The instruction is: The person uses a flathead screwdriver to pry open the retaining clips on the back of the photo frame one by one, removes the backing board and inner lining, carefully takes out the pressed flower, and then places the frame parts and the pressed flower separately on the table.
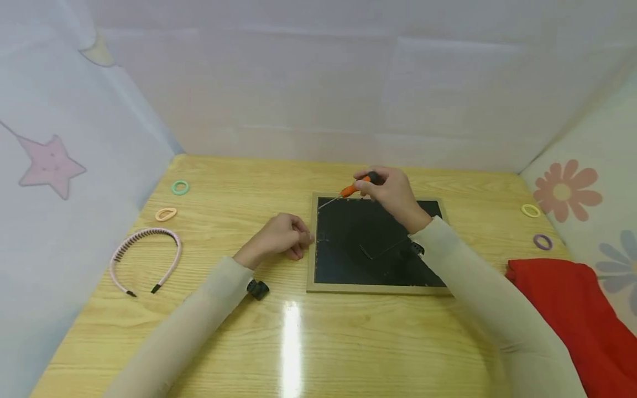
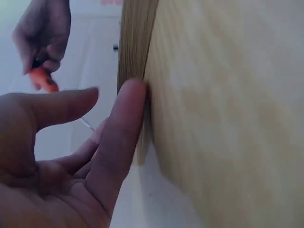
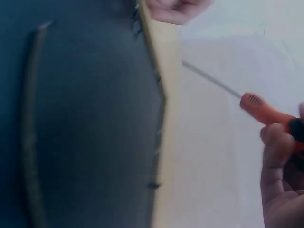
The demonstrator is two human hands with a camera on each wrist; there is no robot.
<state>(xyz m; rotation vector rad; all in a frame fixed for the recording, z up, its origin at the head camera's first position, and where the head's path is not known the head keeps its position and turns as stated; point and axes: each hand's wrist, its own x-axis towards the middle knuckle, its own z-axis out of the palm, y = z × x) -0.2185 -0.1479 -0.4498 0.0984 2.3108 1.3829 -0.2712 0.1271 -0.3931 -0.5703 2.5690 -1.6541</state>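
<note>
A picture frame (image 1: 312, 260) lies face down in the middle of the wooden table (image 1: 298, 342), its black backing (image 1: 358, 237) up. My right hand (image 1: 378, 188) grips an orange-handled screwdriver (image 1: 354, 187) above the frame's far edge. The thin shaft points at the far left corner. In the right wrist view the screwdriver (image 3: 266, 111) hangs beside the frame's border (image 3: 164, 142), pinched by my right hand (image 3: 280, 166). My left hand (image 1: 298, 240) rests on the table against the frame's left edge. In the left wrist view one fingertip (image 2: 135, 92) presses that edge (image 2: 135, 47).
A pink headband (image 1: 144, 260), a green hair tie (image 1: 180, 187) and an orange one (image 1: 166, 214) lie at the left. Yellow (image 1: 530, 210) and purple (image 1: 542, 241) hair ties and a red cloth (image 1: 572, 309) lie at the right. Fabric walls enclose three sides.
</note>
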